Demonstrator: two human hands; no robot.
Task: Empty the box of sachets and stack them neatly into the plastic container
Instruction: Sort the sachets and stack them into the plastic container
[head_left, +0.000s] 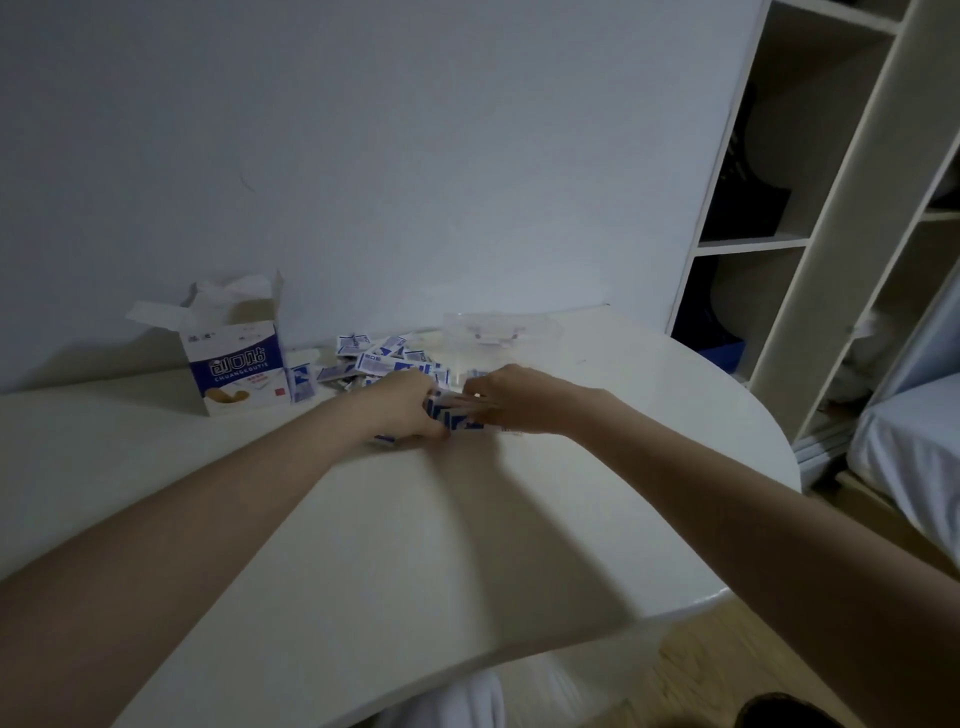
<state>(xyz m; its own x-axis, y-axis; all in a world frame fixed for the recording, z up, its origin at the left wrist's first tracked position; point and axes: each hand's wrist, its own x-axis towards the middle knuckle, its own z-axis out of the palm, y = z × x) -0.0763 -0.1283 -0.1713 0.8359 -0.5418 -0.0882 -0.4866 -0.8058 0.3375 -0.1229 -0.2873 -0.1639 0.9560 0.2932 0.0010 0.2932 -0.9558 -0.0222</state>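
Observation:
An opened blue-and-white box (236, 364) stands upright at the back left of the white table (415, 545), its top flaps torn up. A loose pile of blue-and-white sachets (382, 356) lies to its right against the wall. Between my hands is a bundle of sachets (456, 415): my left hand (402, 408) grips it from the left, and my right hand (506, 397) holds its right end with curled fingers. A clear plastic container (503, 332) sits behind my right hand near the wall; what is inside it is hard to make out.
The table's rounded edge runs along the right and front. An open shelf unit (789, 208) stands at the right, with a bed corner (914, 441) below it. Wooden floor (727, 660) shows past the table's front edge.

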